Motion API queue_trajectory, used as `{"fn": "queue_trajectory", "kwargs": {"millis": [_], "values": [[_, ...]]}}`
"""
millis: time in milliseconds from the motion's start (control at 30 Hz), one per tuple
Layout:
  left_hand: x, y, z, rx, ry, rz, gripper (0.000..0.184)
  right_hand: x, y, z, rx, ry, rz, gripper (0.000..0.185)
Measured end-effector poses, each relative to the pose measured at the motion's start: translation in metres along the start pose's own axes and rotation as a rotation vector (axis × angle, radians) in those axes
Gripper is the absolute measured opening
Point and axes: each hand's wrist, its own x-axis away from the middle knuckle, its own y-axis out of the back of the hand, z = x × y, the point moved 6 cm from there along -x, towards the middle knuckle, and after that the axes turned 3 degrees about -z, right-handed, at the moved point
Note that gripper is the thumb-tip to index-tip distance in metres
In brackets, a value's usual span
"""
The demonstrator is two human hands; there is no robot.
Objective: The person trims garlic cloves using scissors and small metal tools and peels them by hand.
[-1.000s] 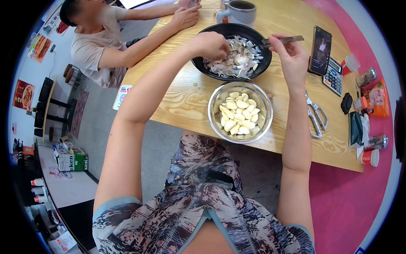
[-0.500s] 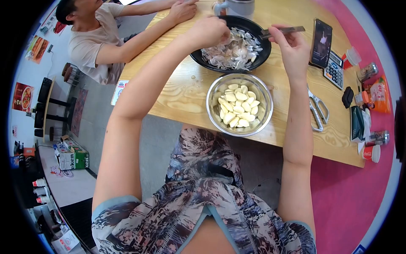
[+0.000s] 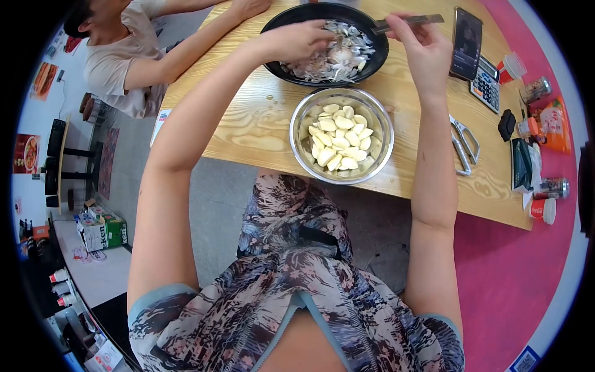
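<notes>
My left hand point(image 3: 302, 41) is over the left part of a black pan point(image 3: 271, 61), its fingers apart among the papery garlic skins point(image 3: 356, 46). A whitish garlic bulb point(image 3: 341, 56) lies in the skins near my fingertips. My right hand point(image 3: 423, 44) grips a knife point(image 3: 427, 20) at the pan's right rim, its tip end pointing left over the pan. Just below the pan, a steel bowl point(image 3: 385, 133) holds many peeled garlic cloves point(image 3: 341, 137).
A phone point(image 3: 466, 44) leans upright by a calculator point(image 3: 485, 87). Scissors point(image 3: 463, 146) lie right of my forearm. Jars, paper cups point(image 3: 543, 211) and an orange packet point(image 3: 555, 127) line the table's right edge. Another person point(image 3: 133, 59) sits at the left, an arm on the table point(image 3: 242, 133).
My left hand has gone from pinched fingers to spread ones, over the pan's left side. The right hand still holds the knife. The whole view has shifted slightly.
</notes>
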Motion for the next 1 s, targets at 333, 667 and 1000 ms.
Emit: {"fn": "queue_trajectory", "kwargs": {"millis": [333,667,1000], "values": [[0.000,0.016,-0.010,0.173,0.024,-0.180,0.023,-0.008,0.035,0.016,0.399,0.040,0.020,0.018],[-0.004,-0.002,-0.014,0.266,0.069,-0.198,0.030,0.087,0.031,-0.028,0.812,-0.261,0.550,0.013],[0.014,0.003,-0.008,0.292,0.140,-0.385,0.026,0.066,0.040,-0.015,0.350,-0.637,0.389,0.021]]}}
